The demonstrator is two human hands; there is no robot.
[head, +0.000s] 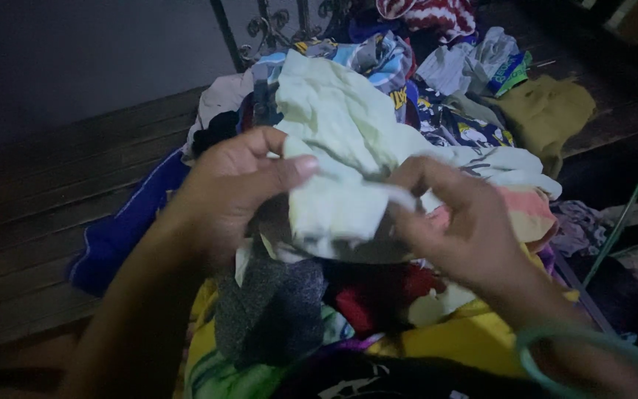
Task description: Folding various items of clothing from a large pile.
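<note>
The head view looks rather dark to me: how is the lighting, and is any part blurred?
Head view: dim light with dark corners; the pale garment, gripped by the left hand and the right hand, is the brightest part. Head view: the green bracelet at the lower right is blurred; the wooden floor is nearly lost in shadow.

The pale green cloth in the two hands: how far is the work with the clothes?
Done: no folded stack is visible anywhere. In hand: the left hand and right hand both grip the pale green cloth, which looks crumpled, not yet flat. Left: the mixed pile of clothes on the wooden floor seems unsorted, so most work likely remains.
</note>
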